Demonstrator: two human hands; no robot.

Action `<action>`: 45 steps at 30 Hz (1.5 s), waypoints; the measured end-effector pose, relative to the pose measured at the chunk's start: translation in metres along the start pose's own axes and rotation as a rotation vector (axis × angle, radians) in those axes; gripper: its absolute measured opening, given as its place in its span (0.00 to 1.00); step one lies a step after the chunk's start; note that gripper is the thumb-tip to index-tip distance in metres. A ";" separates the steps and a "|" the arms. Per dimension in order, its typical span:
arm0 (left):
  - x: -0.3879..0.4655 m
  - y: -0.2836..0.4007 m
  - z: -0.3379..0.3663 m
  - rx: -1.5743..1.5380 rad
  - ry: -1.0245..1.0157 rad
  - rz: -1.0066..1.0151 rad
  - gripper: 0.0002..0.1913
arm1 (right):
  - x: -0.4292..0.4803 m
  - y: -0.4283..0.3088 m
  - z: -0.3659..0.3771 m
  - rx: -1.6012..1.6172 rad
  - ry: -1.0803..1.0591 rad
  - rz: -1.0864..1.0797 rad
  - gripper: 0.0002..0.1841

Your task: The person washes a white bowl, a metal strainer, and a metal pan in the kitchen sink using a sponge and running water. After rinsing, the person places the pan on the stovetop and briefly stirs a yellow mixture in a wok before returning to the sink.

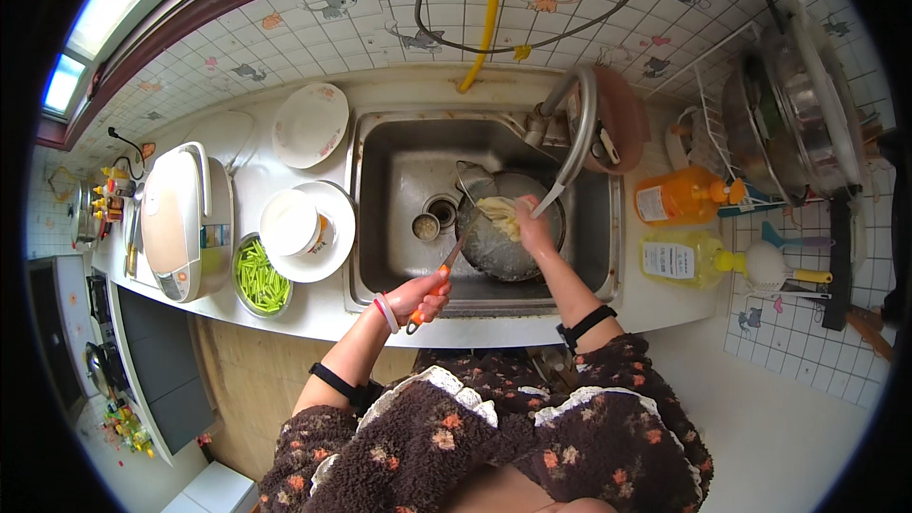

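My left hand is closed around the orange handle of a kitchen utensil, whose shaft reaches over the sink towards a mesh-like head. In my right hand is a pale yellow cloth, held near that head, just below the faucet spout. Under both, a round metal pan with water in it sits in the stainless steel sink. A small round strainer cup lies beside the drain. The exact join between the utensil's shaft and its head is hard to make out.
Left of the sink stand a floral plate, a white bowl on a plate, a bowl of cut green vegetables and a rice cooker. At the right are an orange soap bottle, a yellow bottle and a pink basin.
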State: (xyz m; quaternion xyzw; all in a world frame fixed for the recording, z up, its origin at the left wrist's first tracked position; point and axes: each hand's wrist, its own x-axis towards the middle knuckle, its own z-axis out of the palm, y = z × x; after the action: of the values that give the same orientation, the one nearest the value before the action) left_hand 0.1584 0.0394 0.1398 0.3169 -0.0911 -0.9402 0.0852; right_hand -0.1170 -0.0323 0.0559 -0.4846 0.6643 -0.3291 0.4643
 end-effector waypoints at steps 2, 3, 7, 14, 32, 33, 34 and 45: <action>0.003 -0.004 0.001 0.070 0.007 0.016 0.20 | -0.005 0.008 -0.015 -0.472 -0.022 0.029 0.27; 0.009 -0.006 0.003 0.073 0.013 0.040 0.20 | -0.008 0.010 -0.016 -0.568 -0.048 -0.046 0.27; 0.056 -0.023 0.022 0.104 -0.061 0.124 0.20 | -0.021 0.002 -0.012 -0.088 -0.299 0.259 0.28; 0.141 -0.046 0.027 0.550 -0.223 -0.026 0.30 | -0.021 -0.010 -0.029 0.680 -0.342 0.683 0.18; 0.229 0.041 0.081 0.839 0.796 1.158 0.22 | -0.091 -0.063 -0.102 -0.797 -0.171 -0.035 0.20; 0.223 0.037 0.090 0.996 0.793 1.214 0.21 | -0.089 -0.060 -0.102 -0.789 -0.160 -0.033 0.20; 0.216 0.033 0.097 1.152 0.785 1.236 0.20 | -0.089 -0.059 -0.104 -0.772 -0.140 -0.056 0.20; 0.192 0.064 0.090 1.428 0.577 1.099 0.15 | -0.090 -0.065 -0.105 -0.494 -0.264 0.131 0.21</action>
State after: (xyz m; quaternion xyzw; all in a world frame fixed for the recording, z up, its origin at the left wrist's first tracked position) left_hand -0.0412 -0.0536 0.1134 0.4272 -0.7570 -0.3758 0.3213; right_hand -0.1850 0.0313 0.1772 -0.5776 0.6880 -0.0606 0.4351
